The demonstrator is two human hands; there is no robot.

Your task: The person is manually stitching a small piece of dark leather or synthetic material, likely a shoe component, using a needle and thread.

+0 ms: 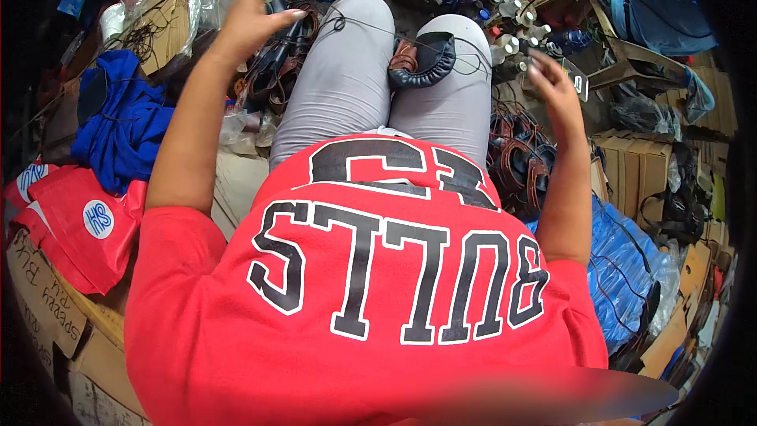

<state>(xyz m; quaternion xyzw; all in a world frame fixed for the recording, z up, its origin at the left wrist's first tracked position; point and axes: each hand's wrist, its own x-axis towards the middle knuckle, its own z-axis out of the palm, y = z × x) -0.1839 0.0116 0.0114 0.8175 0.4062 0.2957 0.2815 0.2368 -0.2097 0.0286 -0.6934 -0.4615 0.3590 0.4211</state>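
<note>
1 lettered shirt [410, 264]; l grip [251, 12] spread, r grip [558, 93] unclear; blk piece [434, 59] on thigh [445, 114].

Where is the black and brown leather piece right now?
In the head view, the leather piece lies on the inner side of the right thigh, near the knee, between the left hand and right hand.

The leather piece [436, 59] lies on the person's lap [441, 110]. Left of it are the left hand [254, 14] and, farther out, a cloth [122, 126]; right of it, the right hand [558, 93], bottles [512, 6] and, farther out, cardboard [631, 162].
</note>
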